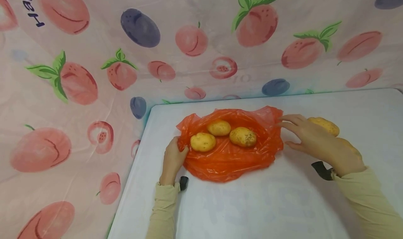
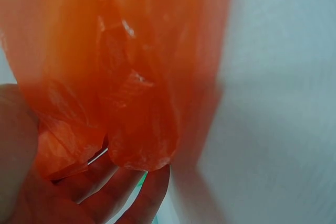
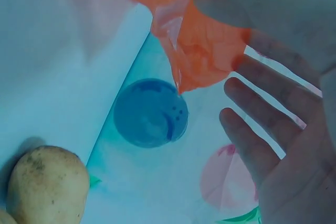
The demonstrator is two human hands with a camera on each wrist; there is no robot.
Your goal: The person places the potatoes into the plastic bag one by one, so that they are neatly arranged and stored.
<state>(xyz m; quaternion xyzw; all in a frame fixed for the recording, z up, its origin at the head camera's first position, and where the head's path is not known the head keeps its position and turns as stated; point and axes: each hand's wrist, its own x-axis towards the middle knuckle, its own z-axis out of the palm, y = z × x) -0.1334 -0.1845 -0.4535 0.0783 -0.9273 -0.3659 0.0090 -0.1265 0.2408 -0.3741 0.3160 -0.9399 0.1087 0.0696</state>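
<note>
Left hand point(image 1: 174, 155) grips a crinkled orange plastic bag point(image 1: 226, 162); right hand point(image 1: 315, 140) open. Inside, between them: three oval potatoes point(image 1: 203, 142).

Right-side potatoes point(image 1: 327, 126): part-hidden by right grip point(image 1: 310, 135) | bag point(image 2: 136, 77): cropped, wrist views

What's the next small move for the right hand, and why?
I'd probably pinch the right edge of the orange bag with the right hand: its thumb stands apart from the fingers, right by that edge, while the left hand is at the opposite edge. With three potatoes resting between, gripping both sides should help steady the bag.
</note>
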